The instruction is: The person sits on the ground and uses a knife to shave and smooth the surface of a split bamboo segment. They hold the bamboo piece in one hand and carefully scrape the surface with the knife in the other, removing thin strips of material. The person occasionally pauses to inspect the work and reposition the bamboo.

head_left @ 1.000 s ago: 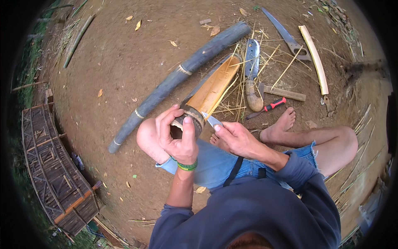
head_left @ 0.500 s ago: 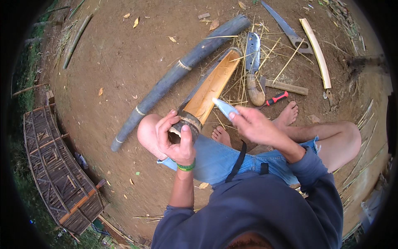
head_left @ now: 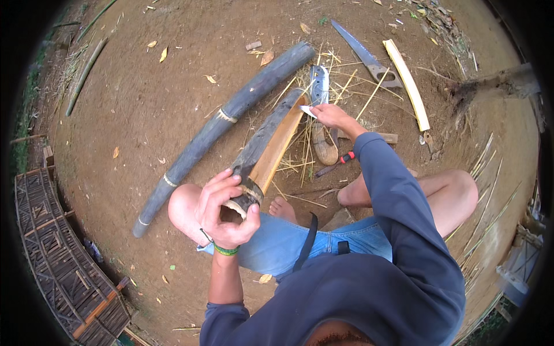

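Observation:
A dark bamboo section (head_left: 271,126) with a long opening cut along its side slants away from my lap, its pale inside showing. My left hand (head_left: 222,210) wraps its near end, beside the ragged hollow rim. Toward the far end, my right hand (head_left: 336,116) is closed on a small knife (head_left: 308,111). The pale blade lies at the far part of the opening's right edge; my fingers hide the handle. Just past it a machete (head_left: 319,86) with a wooden handle rests on the ground among thin bamboo shavings (head_left: 300,153).
A long dark bamboo pole (head_left: 202,141) lies to the left. At the far right are a handsaw (head_left: 363,55) and a split bamboo strip (head_left: 407,86). A red and black screwdriver (head_left: 340,162) and a wooden handle (head_left: 390,138) lie near my foot. A slatted bamboo structure (head_left: 63,254) stands at left.
My right hand has moved away from me along the opening with the knife, toward the bamboo section's far end. My left hand keeps its hold. The bamboo section has rolled, so its opening looks narrower.

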Demonstrator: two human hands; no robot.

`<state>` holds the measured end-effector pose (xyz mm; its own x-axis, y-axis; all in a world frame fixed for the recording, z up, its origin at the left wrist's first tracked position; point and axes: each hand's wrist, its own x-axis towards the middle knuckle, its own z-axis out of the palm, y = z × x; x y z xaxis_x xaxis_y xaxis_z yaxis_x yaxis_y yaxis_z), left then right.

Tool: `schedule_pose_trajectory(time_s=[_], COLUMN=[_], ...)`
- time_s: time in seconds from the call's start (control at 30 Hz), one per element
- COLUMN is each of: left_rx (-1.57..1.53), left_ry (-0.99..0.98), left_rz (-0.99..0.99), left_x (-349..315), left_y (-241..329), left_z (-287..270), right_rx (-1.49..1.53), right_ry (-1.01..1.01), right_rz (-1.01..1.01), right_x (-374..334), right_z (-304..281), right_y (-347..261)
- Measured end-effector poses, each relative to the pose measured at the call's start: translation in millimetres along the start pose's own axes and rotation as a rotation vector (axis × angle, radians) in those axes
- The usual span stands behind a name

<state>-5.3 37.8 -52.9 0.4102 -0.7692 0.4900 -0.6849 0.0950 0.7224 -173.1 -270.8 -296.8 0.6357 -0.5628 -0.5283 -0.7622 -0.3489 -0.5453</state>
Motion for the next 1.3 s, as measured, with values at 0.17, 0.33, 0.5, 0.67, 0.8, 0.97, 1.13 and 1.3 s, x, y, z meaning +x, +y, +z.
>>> schedule_pose_trajectory(time_s=[0.17,0.33,0.5,0.67,0.8,0.97,1.13,1.3], left_rx=[0.044,0.035,0.028,0.006,0.011,0.026,0.034,0.048], left_ry=[-0.034,-0.060,-0.076,-0.081,-0.088,-0.089,-0.082,-0.079], left_rz=[0.018,0.051,0.075,0.084,0.086,0.099,0.094,0.093], left_x=[-4.3,-3.9,0.8,2.9,3.5,5.0,2.1,3.0], left_y=[-2.4,-8.8,-8.8,-4.7,-5.7,-3.9,-6.7,-7.6], left_z=[-3.0,-5.1,-2.9,-1.1,-2.0,-1.2,-3.0,-5.7], right_rx=[-0.127,-0.052,-0.056,0.015,0.017,0.048,0.032,-0.014], right_ry=[-0.053,-0.100,-0.151,-0.170,-0.151,-0.249,-0.209,-0.213], right_rz=[0.005,-0.076,-0.092,-0.109,-0.106,-0.030,-0.064,-0.004], right_x=[19.7,16.5,9.2,3.4,0.2,-10.6,2.9,24.6], right_z=[-2.8,-4.9,-12.7,-8.1,-5.9,-15.6,-12.9,-16.7], right_y=[9.3,12.7,13.5,18.5,17.9,5.5,24.4,23.8])
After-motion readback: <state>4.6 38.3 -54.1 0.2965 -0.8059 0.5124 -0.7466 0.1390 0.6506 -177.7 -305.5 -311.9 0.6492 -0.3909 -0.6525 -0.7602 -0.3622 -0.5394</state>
